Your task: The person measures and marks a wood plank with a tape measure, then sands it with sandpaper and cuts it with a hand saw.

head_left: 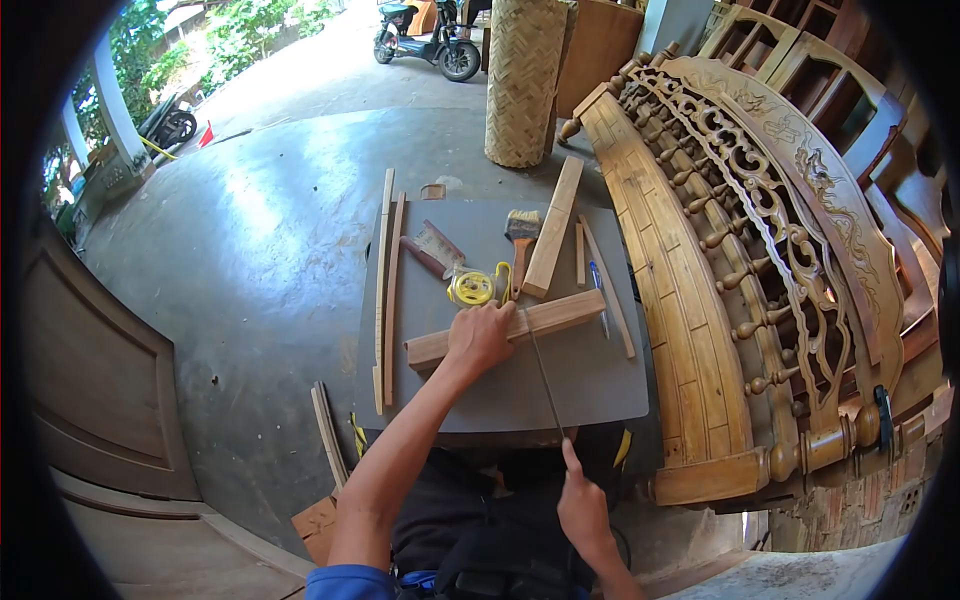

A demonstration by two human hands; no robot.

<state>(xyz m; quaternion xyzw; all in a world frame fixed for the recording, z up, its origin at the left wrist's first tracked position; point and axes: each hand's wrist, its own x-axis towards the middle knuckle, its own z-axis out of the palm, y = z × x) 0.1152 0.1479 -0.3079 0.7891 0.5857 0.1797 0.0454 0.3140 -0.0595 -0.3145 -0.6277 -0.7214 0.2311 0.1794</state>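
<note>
A squared wooden block lies slantwise across a low grey table. My left hand is closed over the block near its middle, pressing it against the tabletop. My right hand is wrapped round the near end of a hand saw, index finger stretched along it; the handle is hidden in the hand. The saw's thin blade shows nearly edge-on and crosses the block just right of my left hand. Beyond the left hand sits a yellow tape measure, with a wooden-handled paintbrush behind it.
On the table are a second wooden block, a blue pen, a reddish-brown piece and long wood strips. A carved wooden bed frame stands close on the right. A rolled woven mat and scooter are behind.
</note>
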